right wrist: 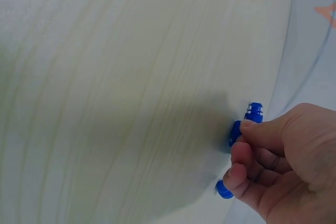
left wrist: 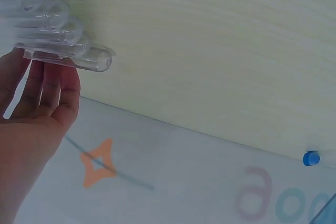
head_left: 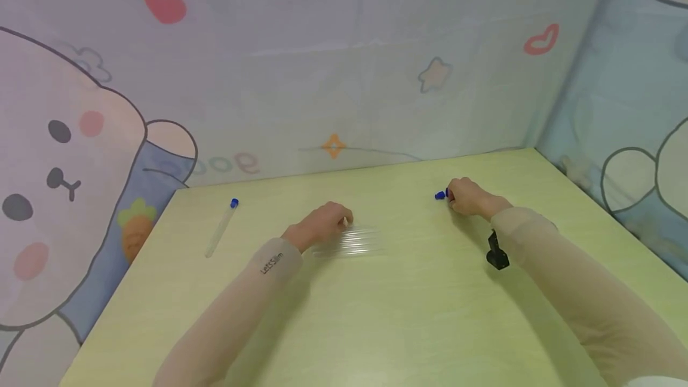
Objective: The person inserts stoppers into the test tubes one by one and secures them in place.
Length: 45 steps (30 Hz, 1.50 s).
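My left hand [head_left: 322,223] is at the far side of a row of clear test tubes [head_left: 355,243] lying on the table. In the left wrist view its thumb and fingertips hold the nearest test tube [left wrist: 97,59], whose rounded end sticks out past the others. On the right side, my right hand [head_left: 469,197] pinches a blue cap [right wrist: 234,134] between thumb and forefinger. A ribbed blue cap [right wrist: 254,111] lies right beside the thumb. Another blue cap [right wrist: 224,189] shows by the lower fingers, partly hidden by them.
A test tube with a blue cap [head_left: 220,232] lies on the left part of the pale wood-grain table [head_left: 365,327]. Below the right wrist hangs a black device [head_left: 497,255]. A printed cloth [head_left: 376,76] stands behind the table and along its sides.
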Tool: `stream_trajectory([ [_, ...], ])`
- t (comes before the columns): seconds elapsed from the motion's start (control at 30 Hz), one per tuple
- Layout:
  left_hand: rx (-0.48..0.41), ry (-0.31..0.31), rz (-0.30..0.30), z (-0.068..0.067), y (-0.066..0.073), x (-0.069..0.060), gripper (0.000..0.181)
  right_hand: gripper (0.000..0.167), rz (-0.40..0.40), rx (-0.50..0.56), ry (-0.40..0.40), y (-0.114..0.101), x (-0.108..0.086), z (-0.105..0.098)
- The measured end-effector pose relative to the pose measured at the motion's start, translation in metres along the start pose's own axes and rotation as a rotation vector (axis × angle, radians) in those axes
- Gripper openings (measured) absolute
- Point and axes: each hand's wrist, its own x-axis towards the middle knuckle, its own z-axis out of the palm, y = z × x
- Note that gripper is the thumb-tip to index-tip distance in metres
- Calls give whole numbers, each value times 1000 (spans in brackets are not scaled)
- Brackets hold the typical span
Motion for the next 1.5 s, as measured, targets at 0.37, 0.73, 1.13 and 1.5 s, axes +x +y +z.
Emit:
stream_trajectory([
  [0.37,55,11,16,2,0,3,37,7,-43,38,21,12,9,3],
  [0.73,95,92,12,-6,3,-4,33,10,-22,-15,2,0,2,-7],
  [1.13,168,154,31,-8,-3,-4,34,4,-61,-28,-11,1,1,-9],
  [1.5,179,188,28,-6,-1,-5,36,15,-23,107,181,-2,1,-18],
])
